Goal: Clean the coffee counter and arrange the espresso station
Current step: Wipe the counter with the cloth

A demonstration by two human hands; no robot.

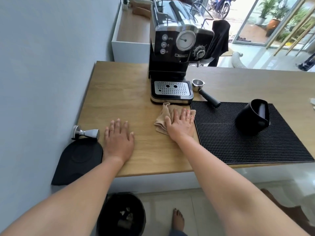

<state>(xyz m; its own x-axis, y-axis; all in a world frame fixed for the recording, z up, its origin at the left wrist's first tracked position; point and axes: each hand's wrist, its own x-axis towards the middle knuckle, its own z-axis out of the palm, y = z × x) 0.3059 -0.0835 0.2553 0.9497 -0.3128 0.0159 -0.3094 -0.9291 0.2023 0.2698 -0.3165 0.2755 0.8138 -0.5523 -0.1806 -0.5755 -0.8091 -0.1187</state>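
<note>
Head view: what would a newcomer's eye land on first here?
The black and chrome espresso machine stands at the back of the wooden counter. Just in front of it, the right hand presses flat on a tan cloth beside the black rubber mat, while the left hand lies flat on the wood near a steel tamper.

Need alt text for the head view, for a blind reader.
The right hand presses a tan cloth flat on the wooden counter before a black espresso machine; the left hand rests flat beside a steel tamper.
</note>
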